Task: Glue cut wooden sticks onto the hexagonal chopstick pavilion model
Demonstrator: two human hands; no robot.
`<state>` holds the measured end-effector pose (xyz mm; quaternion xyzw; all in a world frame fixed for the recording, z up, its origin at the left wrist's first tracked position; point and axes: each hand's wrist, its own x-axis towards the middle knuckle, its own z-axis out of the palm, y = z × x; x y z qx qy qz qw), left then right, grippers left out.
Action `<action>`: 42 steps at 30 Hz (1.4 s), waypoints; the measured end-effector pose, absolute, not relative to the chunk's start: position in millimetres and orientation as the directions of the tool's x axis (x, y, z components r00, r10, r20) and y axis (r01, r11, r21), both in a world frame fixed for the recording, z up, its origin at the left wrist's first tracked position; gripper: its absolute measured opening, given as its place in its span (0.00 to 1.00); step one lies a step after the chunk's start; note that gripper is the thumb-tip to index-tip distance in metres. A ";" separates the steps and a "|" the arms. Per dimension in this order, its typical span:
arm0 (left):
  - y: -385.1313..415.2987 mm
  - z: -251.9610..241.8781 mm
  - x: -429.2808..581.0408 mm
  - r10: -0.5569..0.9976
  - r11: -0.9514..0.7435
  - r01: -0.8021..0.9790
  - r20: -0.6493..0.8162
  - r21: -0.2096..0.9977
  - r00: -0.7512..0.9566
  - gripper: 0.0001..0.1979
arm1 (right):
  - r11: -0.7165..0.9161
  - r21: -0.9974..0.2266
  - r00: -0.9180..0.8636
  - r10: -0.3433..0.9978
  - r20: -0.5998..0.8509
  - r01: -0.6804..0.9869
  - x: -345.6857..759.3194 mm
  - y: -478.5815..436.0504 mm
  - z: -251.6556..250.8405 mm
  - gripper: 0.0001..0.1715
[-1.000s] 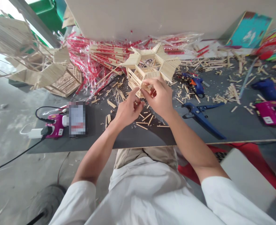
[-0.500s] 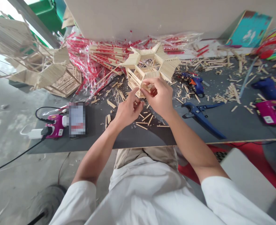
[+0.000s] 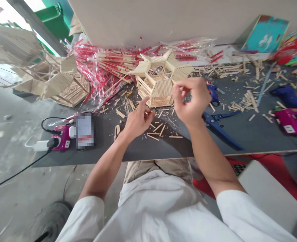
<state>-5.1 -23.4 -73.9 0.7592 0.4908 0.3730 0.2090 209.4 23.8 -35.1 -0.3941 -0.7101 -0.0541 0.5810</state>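
The pale, flared, hexagonal wooden-stick frame (image 3: 163, 88) stood on the flat dark grey surface (image 3: 104, 134) at one o'clock from my nearer, slack, unladen left hand (image 3: 139, 119) and ten o'clock from my curled right hand (image 3: 194, 100), its grip unclear.

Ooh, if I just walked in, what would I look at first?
Probably the star-topped stick model in the middle of the table, with the left hand at its near-left edge and the right hand at its right side. Then maybe the tangle of red-striped sticks and shiny plastic just behind it, or the other stick structure over on the left.
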 end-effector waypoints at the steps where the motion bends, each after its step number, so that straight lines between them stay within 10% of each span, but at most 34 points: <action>1: -23.3 -74.0 -5.3 0.901 -0.432 0.586 0.360 0.686 0.242 0.33 | 0.675 -0.405 0.079 0.459 0.885 0.617 217.5 27.5 -33.9 0.14; 12: -24.0 -75.8 -5.1 0.913 -0.408 0.603 0.329 0.686 0.243 0.31 | 0.539 -0.665 0.427 0.511 0.746 0.517 269.0 69.3 -52.3 0.31; 20: -22.6 -75.1 -5.7 0.920 -0.390 0.620 0.306 0.681 0.244 0.31 | 0.631 -0.385 -0.063 0.568 0.821 0.673 251.2 48.8 -46.3 0.23; 27: -21.9 -73.8 -5.6 0.926 -0.377 0.635 0.282 0.674 0.251 0.31 | 0.655 -0.284 -0.300 0.632 0.715 0.701 233.3 48.1 -54.4 0.43; 36: -23.2 -72.2 -4.6 0.929 -0.371 0.650 0.265 0.664 0.259 0.30 | 0.585 -0.339 -0.216 0.679 0.702 0.737 249.9 47.0 -48.9 0.14; 42: -23.3 -72.2 -3.8 0.931 -0.365 0.656 0.250 0.661 0.266 0.30 | 0.556 -0.348 -0.237 0.726 0.646 0.755 247.3 45.8 -48.8 0.13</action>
